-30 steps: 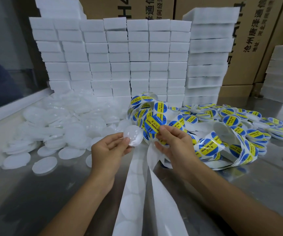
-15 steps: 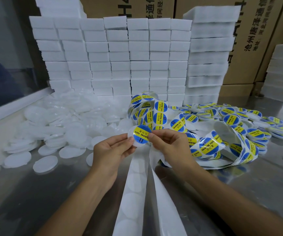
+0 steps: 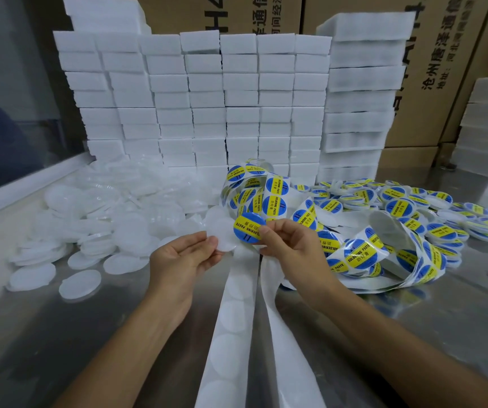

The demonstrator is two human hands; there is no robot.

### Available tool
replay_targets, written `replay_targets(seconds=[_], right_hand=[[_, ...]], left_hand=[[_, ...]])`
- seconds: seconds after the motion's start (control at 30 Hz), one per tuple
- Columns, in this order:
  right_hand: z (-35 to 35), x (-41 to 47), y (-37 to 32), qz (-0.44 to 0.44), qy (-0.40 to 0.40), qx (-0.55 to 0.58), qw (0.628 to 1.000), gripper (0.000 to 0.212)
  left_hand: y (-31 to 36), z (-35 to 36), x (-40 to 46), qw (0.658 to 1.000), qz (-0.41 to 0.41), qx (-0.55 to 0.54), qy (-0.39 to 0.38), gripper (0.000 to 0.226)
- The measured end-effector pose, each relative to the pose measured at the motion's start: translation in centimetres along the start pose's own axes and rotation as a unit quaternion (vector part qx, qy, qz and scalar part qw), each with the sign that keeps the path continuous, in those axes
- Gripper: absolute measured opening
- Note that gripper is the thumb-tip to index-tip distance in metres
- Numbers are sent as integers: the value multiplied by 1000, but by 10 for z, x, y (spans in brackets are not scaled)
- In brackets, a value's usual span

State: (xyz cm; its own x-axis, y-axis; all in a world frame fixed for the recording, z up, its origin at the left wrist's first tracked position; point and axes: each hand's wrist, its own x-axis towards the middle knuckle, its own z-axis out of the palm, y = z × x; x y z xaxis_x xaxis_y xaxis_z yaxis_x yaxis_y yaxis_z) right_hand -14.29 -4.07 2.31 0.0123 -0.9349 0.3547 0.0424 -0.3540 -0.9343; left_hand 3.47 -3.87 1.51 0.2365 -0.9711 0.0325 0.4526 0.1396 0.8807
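The left hand (image 3: 182, 260) pinches a bare white lid (image 3: 222, 235) by its edge. The right hand (image 3: 292, 245) pinches a blue-yellow sticker (image 3: 247, 229) at the lid's right rim, seemingly not yet pressed flat. Labelled lids (image 3: 398, 206) pile up right of the fingers (image 3: 267, 230), and many bare lids (image 3: 125, 207) wait to their left, so plenty probably remains.

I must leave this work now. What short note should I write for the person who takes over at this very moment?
Left hand: holds a white lid by its edge.
Right hand: pinches one blue and yellow sticker, which overlaps the lid's right side. I cannot tell if it is stuck down.
Done: a pile of labelled lids lies on the right of the table.
Left: a big pile of plain lids on the left. The sticker strip holds many more stickers. Empty backing paper runs toward the near edge.
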Motion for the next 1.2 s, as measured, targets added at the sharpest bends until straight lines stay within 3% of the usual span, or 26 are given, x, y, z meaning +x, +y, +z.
replay_targets(seconds=[0.17,0.5,0.83,0.93,1.2], right_hand=[[1,0,1,18,-7,-13,1000,9],[2,-2,2,28,-27,-24,999,8],[1,-1,5,29,-22,-38,999,6],[2,-2,6,12,-10,-56,998,6],[2,0,9,-44,58,-141,987,7]], left_hand=[[-2,7,-6,999,1,17,-40,22],[-1,8,-7,998,5,45,-46,35],[0,8,-9,997,15,58,-49,23],[-1,9,-10,996,31,72,-41,13],[-1,16,-17,982,97,147,-61,29]])
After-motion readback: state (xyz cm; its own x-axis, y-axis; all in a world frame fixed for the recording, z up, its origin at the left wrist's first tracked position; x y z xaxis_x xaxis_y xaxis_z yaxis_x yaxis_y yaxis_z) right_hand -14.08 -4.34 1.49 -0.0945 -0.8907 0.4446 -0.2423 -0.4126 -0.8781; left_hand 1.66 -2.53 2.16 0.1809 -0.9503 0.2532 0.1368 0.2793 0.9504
